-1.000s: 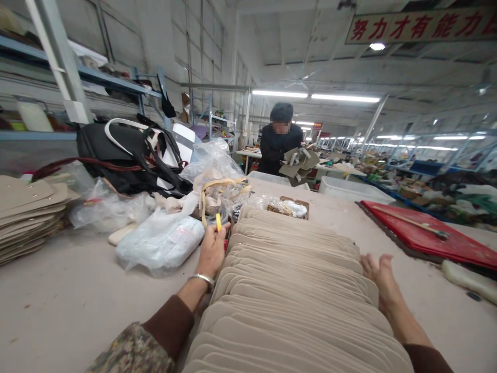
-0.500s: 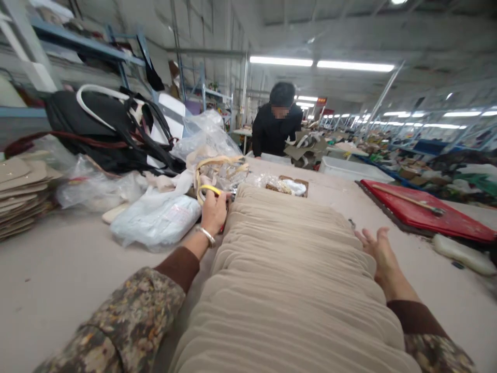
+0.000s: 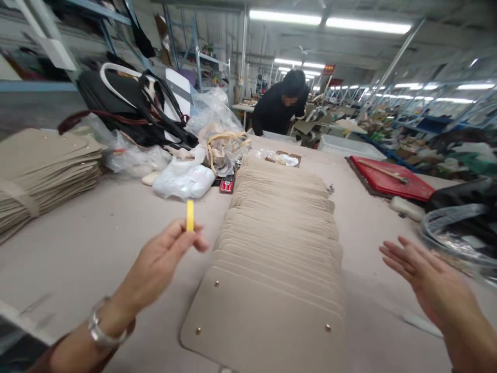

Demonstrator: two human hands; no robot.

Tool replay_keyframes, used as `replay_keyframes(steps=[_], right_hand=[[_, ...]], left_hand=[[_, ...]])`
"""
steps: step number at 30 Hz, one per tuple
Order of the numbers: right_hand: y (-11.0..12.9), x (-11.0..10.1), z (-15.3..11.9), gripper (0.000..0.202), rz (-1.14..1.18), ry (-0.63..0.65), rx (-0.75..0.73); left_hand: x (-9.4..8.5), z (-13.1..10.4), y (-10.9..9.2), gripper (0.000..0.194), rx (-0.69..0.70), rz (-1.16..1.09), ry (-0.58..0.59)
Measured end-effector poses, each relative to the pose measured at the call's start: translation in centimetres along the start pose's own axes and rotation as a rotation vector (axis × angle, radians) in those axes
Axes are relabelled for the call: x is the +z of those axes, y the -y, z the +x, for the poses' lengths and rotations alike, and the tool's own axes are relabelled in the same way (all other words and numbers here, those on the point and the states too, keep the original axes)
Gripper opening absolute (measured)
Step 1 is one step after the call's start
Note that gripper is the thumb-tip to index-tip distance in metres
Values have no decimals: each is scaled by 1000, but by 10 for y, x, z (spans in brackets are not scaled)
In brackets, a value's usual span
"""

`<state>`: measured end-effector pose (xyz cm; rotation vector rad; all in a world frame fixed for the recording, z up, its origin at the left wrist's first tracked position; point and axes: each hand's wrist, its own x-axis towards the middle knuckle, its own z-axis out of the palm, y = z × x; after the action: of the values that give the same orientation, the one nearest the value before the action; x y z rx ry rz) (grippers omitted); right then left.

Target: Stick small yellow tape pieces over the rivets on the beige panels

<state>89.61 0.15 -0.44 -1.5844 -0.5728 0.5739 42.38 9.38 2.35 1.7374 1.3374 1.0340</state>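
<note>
A short yellow strip (image 3: 190,215) sticks up from my left hand (image 3: 163,259), pinched between thumb and fingers above the table. Its exact kind is unclear. Beside that hand, a long row of overlapping beige panels (image 3: 272,305) runs away from me. The nearest panel has rounded corners and small metal studs. To the right of the row, my right hand (image 3: 430,274) is raised with its fingers stretched out, holding nothing. A thin white object (image 3: 421,325) lies on the table below it, partly covered by the hand.
Another stack of beige panels (image 3: 50,166) lies left, near a plastic-wrapped packet (image 3: 184,178) and black bags (image 3: 116,98). A red phone-like object (image 3: 227,182) lies beside the row. Right are a red board (image 3: 388,176) and a plastic bag (image 3: 454,223). A person (image 3: 277,109) bends over ahead.
My left hand has come back from the far clutter toward me with the yellow strip. My right hand has moved away from the row's edge, to the right and nearer. The view has tilted down.
</note>
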Motion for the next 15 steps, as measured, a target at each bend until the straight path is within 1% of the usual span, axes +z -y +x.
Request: replay_keyframes(steps=[1,3,4,6,8,10,11,12,14,15], right_hand=[[-4,-5,-25,58,-44,32,4],[-14,-9,-73,67,-113,126,35],[-18,-8,-97,66,-125,164,41],[-23,2,-142,57,-121,308,33],[-23,16,-181,46,-77,442,0],[-22,32,-212,42,-22,576,-16],[-22,39,-225,47,14,667,9],[-22,45,-236,53,55,723,39],[-26,53,-252,61,131,814,106],[-27,56,-258,60,164,845,133]], left_hand=[[3,-26,-3,36,-17,-68,102],[15,-70,-7,37,-49,-239,279],[23,-88,-8,38,-59,-318,326],[40,-117,-10,39,-78,-475,415],[55,-138,-13,39,-110,-637,484],[66,-153,-17,38,-148,-800,536],[71,-159,-20,37,-159,-877,562],[74,-165,-23,35,-161,-950,585],[78,-172,-27,32,-132,-1077,633],[79,-176,-28,31,-117,-1126,650]])
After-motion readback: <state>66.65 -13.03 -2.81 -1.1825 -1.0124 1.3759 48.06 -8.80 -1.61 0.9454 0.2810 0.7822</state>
